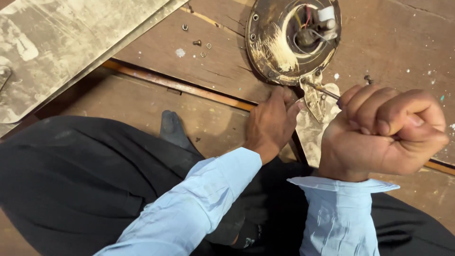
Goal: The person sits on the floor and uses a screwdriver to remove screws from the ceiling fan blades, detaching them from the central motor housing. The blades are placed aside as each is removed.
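**Screwdriver at the bracket, down on worn boards**

We're low on a scuffed, paint-flecked wooden floor (pixel 142 102), a brighter wood strip running across it. The right hand (pixel 384 130) is clenched tight round a screwdriver (pixel 324 89), whose thin shaft reaches a metal bracket (pixel 313 99) at the rim of the round, rusty fan motor housing (pixel 284 40). The left hand (pixel 272 124) grips the bracket's edge just beside it. Loose screws and washers (pixel 197 43) lie near; a dusty fan blade (pixel 61 47) sprawls top left.
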